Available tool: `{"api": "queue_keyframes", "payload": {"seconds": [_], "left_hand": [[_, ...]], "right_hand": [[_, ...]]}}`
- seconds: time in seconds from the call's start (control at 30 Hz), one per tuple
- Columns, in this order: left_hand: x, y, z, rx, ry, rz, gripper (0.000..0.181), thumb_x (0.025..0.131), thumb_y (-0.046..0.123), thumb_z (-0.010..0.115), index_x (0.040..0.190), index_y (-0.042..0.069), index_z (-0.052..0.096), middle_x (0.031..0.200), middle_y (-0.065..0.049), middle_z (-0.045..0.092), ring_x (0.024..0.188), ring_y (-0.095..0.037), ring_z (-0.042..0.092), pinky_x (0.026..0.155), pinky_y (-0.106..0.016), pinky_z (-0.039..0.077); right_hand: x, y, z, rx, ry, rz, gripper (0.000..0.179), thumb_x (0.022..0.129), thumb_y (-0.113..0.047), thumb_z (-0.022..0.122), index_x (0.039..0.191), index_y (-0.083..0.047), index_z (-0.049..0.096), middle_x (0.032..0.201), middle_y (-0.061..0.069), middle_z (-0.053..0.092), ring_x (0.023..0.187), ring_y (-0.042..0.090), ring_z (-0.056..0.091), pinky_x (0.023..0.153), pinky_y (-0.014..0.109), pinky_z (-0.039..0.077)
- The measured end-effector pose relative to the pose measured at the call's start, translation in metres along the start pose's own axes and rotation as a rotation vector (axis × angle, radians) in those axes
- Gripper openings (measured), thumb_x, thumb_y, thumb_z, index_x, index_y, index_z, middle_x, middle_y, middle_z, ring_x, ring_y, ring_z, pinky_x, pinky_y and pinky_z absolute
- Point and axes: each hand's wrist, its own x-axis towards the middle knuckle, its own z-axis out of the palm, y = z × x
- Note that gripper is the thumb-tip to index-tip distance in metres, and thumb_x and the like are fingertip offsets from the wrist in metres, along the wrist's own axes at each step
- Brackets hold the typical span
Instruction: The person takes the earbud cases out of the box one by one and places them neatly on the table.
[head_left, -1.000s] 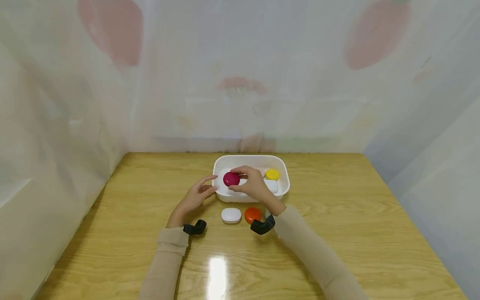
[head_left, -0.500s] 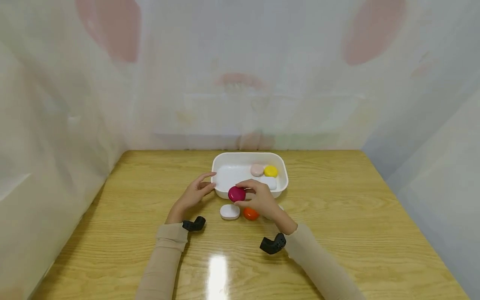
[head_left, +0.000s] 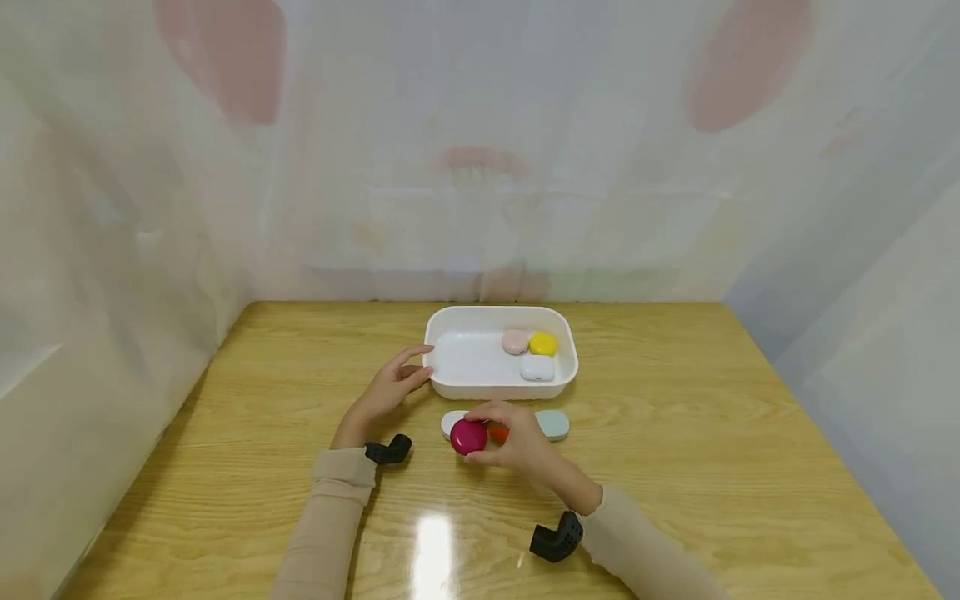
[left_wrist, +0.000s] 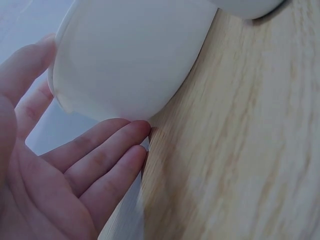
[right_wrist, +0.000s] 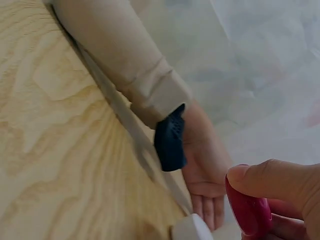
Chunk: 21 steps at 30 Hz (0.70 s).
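Note:
My right hand (head_left: 517, 442) pinches a glossy, round magenta earbud case (head_left: 468, 437) between thumb and fingers, in front of the tray. The same magenta case (right_wrist: 247, 210) shows edge-on in the right wrist view, thumb across its top. Partly hidden behind it and the hand are a white oval case (head_left: 450, 422) and an orange one (head_left: 498, 434). My left hand (head_left: 386, 390) touches the left end of the white tray (head_left: 502, 392) with nearly straight fingers. In the left wrist view, its fingertips (left_wrist: 135, 131) lie against the tray's outer wall, low near the tabletop.
Inside the tray, at its right end, sit a pale pink case (head_left: 515, 341), a yellow case (head_left: 543, 344) and a white case (head_left: 537, 367). A pale green oval case (head_left: 552, 425) lies on the wooden table (head_left: 675, 433), right of the right hand. Curtains enclose the back and sides.
My right hand has lifted the magenta case out of the tray's left part and brought it toward me, over the front row of cases. The left hand has stayed at the tray.

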Motion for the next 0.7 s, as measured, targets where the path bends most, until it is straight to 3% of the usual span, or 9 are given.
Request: {"api": "queue_keyframes", "payload": {"seconds": [0.3, 0.7], "left_hand": [[-0.001, 0.0, 0.003, -0.014, -0.009, 0.004, 0.049, 0.1, 0.033, 0.052, 0.145, 0.02, 0.04, 0.133, -0.027, 0.057, 0.126, -0.037, 0.055, 0.106, -0.051, 0.045], [-0.001, 0.001, 0.001, -0.027, -0.009, -0.017, 0.051, 0.098, 0.037, 0.054, 0.145, 0.023, 0.04, 0.136, -0.025, 0.056, 0.128, -0.037, 0.054, 0.108, -0.052, 0.043]], "right_hand": [[-0.011, 0.004, 0.014, -0.012, -0.155, -0.011, 0.045, 0.069, -0.017, 0.087, 0.108, -0.004, 0.07, 0.106, 0.008, 0.074, 0.095, 0.018, 0.068, 0.084, 0.024, 0.057], [-0.012, 0.006, 0.02, -0.07, -0.268, 0.029, 0.044, 0.071, -0.023, 0.086, 0.109, -0.008, 0.07, 0.109, 0.004, 0.074, 0.103, 0.017, 0.065, 0.092, 0.023, 0.053]]}}
